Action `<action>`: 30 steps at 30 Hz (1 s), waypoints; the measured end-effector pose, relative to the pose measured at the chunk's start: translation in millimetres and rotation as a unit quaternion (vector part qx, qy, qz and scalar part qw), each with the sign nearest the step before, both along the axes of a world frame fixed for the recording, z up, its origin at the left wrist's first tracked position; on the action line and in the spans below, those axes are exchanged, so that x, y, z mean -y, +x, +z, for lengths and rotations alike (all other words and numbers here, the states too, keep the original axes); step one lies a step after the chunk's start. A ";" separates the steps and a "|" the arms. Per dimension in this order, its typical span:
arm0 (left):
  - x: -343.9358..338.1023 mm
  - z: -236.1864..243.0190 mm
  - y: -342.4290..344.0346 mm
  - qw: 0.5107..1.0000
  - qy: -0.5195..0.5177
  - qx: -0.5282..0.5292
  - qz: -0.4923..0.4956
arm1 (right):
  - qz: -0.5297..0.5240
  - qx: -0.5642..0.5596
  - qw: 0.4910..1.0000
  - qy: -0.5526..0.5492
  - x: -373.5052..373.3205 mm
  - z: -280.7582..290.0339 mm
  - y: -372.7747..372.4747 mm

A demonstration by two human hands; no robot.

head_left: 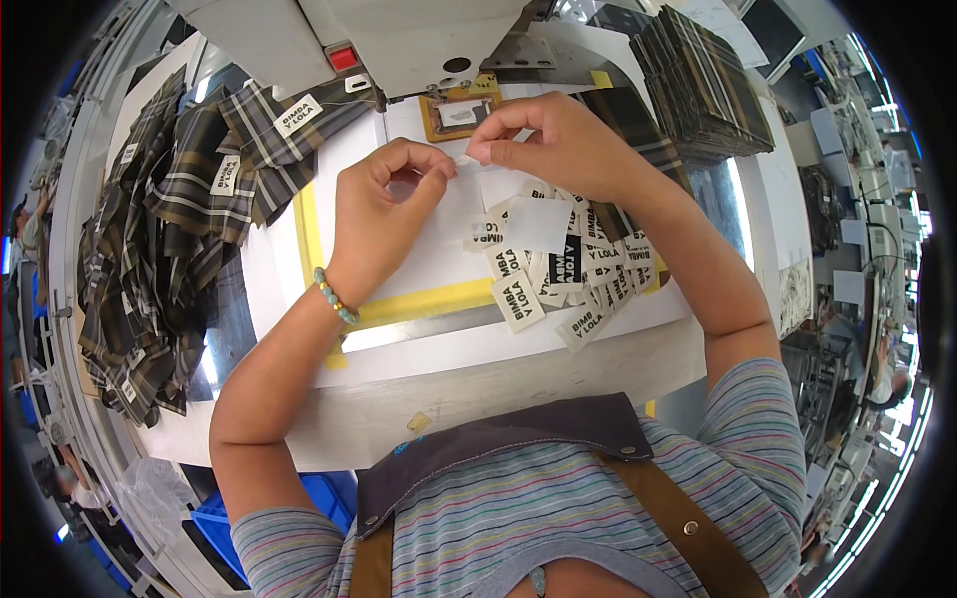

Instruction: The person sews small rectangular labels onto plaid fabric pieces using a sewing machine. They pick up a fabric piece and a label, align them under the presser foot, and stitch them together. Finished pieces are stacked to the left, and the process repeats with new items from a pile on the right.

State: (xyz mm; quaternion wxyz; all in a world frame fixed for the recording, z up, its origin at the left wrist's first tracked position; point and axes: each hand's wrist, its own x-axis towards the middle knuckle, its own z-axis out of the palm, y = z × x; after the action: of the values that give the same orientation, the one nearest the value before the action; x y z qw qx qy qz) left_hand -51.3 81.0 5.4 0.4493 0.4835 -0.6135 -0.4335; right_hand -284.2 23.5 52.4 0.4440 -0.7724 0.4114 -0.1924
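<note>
My left hand point(384, 209) is bent in a pinch, thumb against forefinger, above the white work surface. Opposite it, my right hand point(558, 145) also pinches, its fingertips almost meeting the left ones. A small pale, see-through piece point(463, 159) shows between the two sets of fingertips; its exact kind is too small to tell. Below my right hand lies a loose pile of pale printed labels point(518, 302) with one black label point(565, 267) among them. A blank white paper piece point(536, 225) rests on the pile. Just beyond my fingers sits an amber-edged frame point(432, 118).
A sewing machine head point(409, 45) overhangs the far side. Plaid fabric pieces point(189, 204), some with labels, heap at the left. A tall stack of folded plaid pieces point(703, 90) stands at the right. Yellow tape point(419, 302) borders the work area. A blue bin point(324, 503) sits below the table.
</note>
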 end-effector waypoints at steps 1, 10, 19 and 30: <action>-0.3 -0.4 -0.2 1.000 -0.006 0.003 0.000 | 0.001 -0.004 1.000 0.000 -0.9 0.7 1.4; -0.4 -1.0 -1.2 1.000 -0.022 0.017 -0.003 | -0.025 -0.003 0.999 0.029 -1.9 -0.6 5.4; 3.7 3.5 2.2 0.996 -0.016 0.078 0.032 | -0.045 -0.065 0.994 -0.073 12.9 2.0 0.8; 7.9 -12.8 4.8 0.875 -0.280 0.394 0.014 | -0.075 -0.132 0.982 -0.114 55.5 -21.3 11.6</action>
State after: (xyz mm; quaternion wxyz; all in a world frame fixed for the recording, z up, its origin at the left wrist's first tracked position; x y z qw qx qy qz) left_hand -46.5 73.0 -7.3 0.2929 0.4766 -0.8288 -0.0112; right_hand -272.5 -32.0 31.1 0.2789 -0.8035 0.4986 -0.1674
